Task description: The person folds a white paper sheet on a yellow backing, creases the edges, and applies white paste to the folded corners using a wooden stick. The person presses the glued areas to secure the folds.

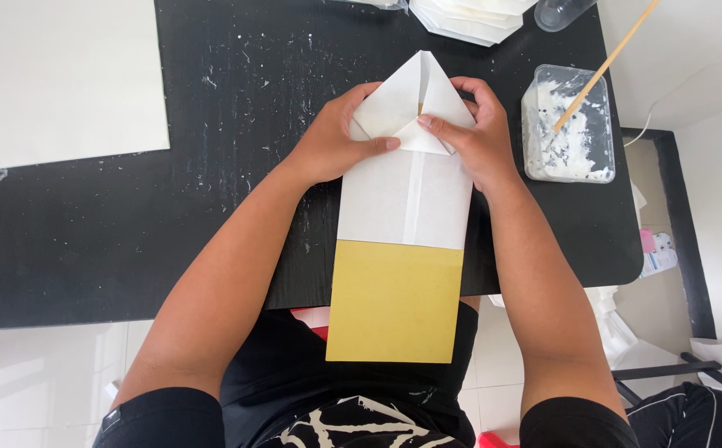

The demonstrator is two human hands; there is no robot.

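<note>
It looks like a home craft corner — a paint-flecked black table [129, 232] on white floor tiles [37, 365], a clear plastic tub of white paste [568, 124] with a wooden stick [606, 62] — and stacked folded white papers [469, 17].

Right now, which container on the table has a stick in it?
The square plastic tub of white paste holds the stick; the round clear cup beyond it has none.
</note>
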